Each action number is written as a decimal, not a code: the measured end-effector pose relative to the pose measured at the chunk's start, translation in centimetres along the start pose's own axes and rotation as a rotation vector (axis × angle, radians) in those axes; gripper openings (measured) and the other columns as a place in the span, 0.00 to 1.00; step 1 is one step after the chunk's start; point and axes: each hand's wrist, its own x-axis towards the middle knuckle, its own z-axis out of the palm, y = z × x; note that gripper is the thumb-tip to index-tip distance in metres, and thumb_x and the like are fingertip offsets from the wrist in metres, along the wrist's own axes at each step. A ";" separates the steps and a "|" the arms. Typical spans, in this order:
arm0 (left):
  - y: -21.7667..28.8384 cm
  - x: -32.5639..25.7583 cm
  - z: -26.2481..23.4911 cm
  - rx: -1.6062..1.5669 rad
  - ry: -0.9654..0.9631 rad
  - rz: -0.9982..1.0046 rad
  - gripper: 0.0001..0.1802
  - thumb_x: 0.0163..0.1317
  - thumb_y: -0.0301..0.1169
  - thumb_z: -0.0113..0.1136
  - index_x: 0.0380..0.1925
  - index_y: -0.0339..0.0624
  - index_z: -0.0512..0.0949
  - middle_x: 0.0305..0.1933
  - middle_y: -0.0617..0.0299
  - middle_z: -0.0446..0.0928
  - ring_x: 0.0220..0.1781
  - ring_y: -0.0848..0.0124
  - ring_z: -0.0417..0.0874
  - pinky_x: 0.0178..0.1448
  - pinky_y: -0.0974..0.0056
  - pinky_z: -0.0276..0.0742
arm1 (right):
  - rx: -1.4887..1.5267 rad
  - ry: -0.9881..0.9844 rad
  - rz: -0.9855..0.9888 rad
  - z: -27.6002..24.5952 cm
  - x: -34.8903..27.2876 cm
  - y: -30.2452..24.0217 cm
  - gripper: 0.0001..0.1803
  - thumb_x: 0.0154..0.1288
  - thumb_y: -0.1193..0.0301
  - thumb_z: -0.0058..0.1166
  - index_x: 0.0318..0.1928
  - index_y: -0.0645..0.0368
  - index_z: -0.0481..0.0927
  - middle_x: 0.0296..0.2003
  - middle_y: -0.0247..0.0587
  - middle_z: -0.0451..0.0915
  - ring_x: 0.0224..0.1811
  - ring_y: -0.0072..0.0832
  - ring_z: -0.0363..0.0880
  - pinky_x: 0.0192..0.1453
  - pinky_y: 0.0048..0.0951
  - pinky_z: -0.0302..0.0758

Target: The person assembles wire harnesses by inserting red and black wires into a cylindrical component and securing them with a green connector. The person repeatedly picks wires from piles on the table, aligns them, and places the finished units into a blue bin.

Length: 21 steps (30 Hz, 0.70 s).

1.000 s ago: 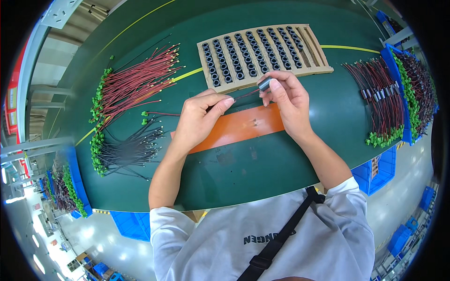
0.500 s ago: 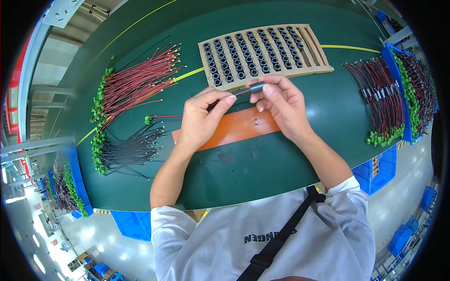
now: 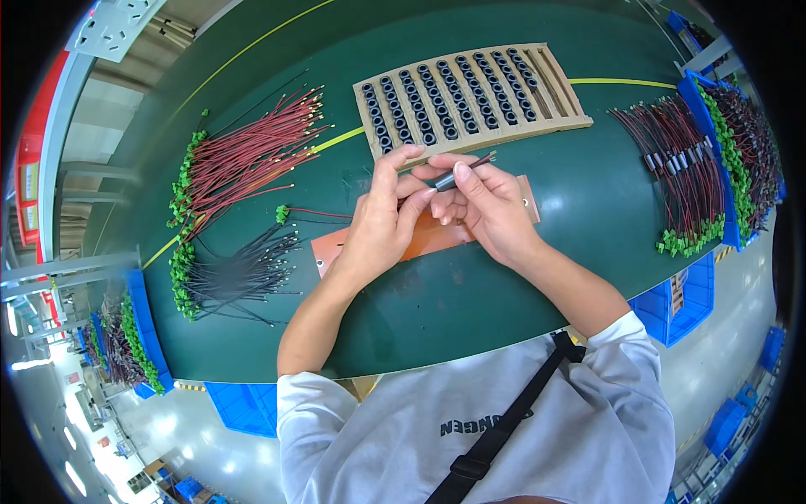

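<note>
Green tabletop (image 3: 453, 311), curved by fisheye, yellow line (image 3: 621, 81) across it; glossy pale grey floor (image 3: 172, 437) with bright light spots lower left; blue bin (image 3: 684, 307) below right edge; white socket panel (image 3: 113, 29) upper left, red panel (image 3: 34, 151) behind pale metal upright (image 3: 69, 143)

Free: green tabletop (image 3: 581, 197) right of right hand (image 3: 497, 208) | Blocking ahead: tan tray (image 3: 550, 127) | Left: red wires (image 3: 252, 144), black wires (image 3: 239, 273)
</note>
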 end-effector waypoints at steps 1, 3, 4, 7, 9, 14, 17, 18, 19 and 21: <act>0.2 0.0 0.1 0.001 0.013 0.027 0.29 0.71 0.18 0.59 0.69 0.42 0.65 0.39 0.58 0.86 0.40 0.73 0.85 0.51 0.66 0.80 | -0.023 0.001 0.014 -0.4 0.0 -0.3 0.21 0.86 0.62 0.43 0.62 0.67 0.77 0.56 0.49 0.84 0.44 0.27 0.86 0.49 0.28 0.84; 0.8 0.3 -2.3 0.154 -0.095 -0.026 0.26 0.70 0.20 0.62 0.67 0.42 0.71 0.37 0.58 0.86 0.38 0.73 0.85 0.47 0.66 0.81 | -0.007 0.029 -0.086 -1.6 0.6 -1.4 0.20 0.85 0.61 0.44 0.59 0.66 0.78 0.52 0.49 0.85 0.43 0.26 0.86 0.46 0.28 0.83; 0.9 0.8 -3.7 0.229 -0.152 -0.046 0.25 0.69 0.21 0.63 0.65 0.41 0.75 0.36 0.58 0.86 0.37 0.73 0.85 0.46 0.66 0.81 | -0.001 0.048 -0.142 -2.4 0.9 -2.3 0.20 0.85 0.60 0.45 0.58 0.66 0.79 0.51 0.48 0.85 0.42 0.26 0.86 0.45 0.28 0.83; 0.0 0.3 -7.5 0.236 -0.031 0.082 0.09 0.68 0.21 0.63 0.46 0.35 0.86 0.31 0.59 0.82 0.31 0.74 0.82 0.38 0.68 0.78 | 0.009 0.183 -0.356 -4.6 1.8 -5.5 0.20 0.84 0.59 0.47 0.57 0.64 0.79 0.50 0.49 0.86 0.40 0.26 0.83 0.44 0.26 0.82; -0.1 -0.4 -8.3 0.295 0.013 0.081 0.08 0.68 0.21 0.63 0.44 0.34 0.87 0.30 0.60 0.81 0.30 0.74 0.81 0.36 0.68 0.77 | 0.071 0.160 -0.364 -4.9 2.0 -6.1 0.20 0.84 0.59 0.47 0.58 0.64 0.78 0.50 0.49 0.85 0.40 0.25 0.83 0.45 0.26 0.82; 1.1 -2.1 -5.8 0.171 -0.021 0.007 0.07 0.69 0.22 0.64 0.44 0.33 0.86 0.29 0.58 0.81 0.29 0.73 0.80 0.34 0.67 0.75 | 0.010 -0.074 -0.072 -0.8 1.1 -2.6 0.19 0.83 0.63 0.49 0.60 0.66 0.78 0.51 0.48 0.84 0.42 0.23 0.81 0.48 0.26 0.82; 1.3 -2.9 -4.8 0.180 -0.017 0.054 0.08 0.67 0.23 0.66 0.45 0.34 0.87 0.32 0.58 0.83 0.29 0.71 0.81 0.34 0.67 0.75 | -0.096 -0.209 0.027 1.1 0.5 0.8 0.17 0.84 0.66 0.47 0.58 0.66 0.79 0.53 0.48 0.84 0.46 0.24 0.83 0.56 0.27 0.82; 1.2 -3.3 -4.8 0.183 -0.016 0.070 0.08 0.67 0.23 0.67 0.45 0.35 0.87 0.33 0.58 0.84 0.29 0.71 0.82 0.35 0.67 0.76 | -0.073 -0.209 0.017 1.2 0.3 1.1 0.16 0.84 0.66 0.46 0.57 0.66 0.80 0.53 0.48 0.84 0.46 0.24 0.83 0.55 0.28 0.83; 1.1 -3.8 -5.3 0.239 0.019 0.108 0.09 0.66 0.23 0.68 0.45 0.35 0.87 0.33 0.58 0.84 0.30 0.71 0.82 0.35 0.66 0.76 | -0.052 -0.211 0.010 1.3 0.2 1.2 0.16 0.84 0.67 0.46 0.57 0.66 0.80 0.54 0.48 0.84 0.46 0.24 0.84 0.55 0.29 0.83; 0.5 -4.9 -6.9 0.352 0.085 0.185 0.10 0.64 0.23 0.70 0.45 0.36 0.88 0.33 0.58 0.85 0.30 0.70 0.83 0.35 0.66 0.77 | -0.057 -0.221 -0.026 1.1 -0.1 0.6 0.15 0.84 0.67 0.46 0.57 0.66 0.80 0.54 0.48 0.84 0.46 0.23 0.84 0.55 0.29 0.83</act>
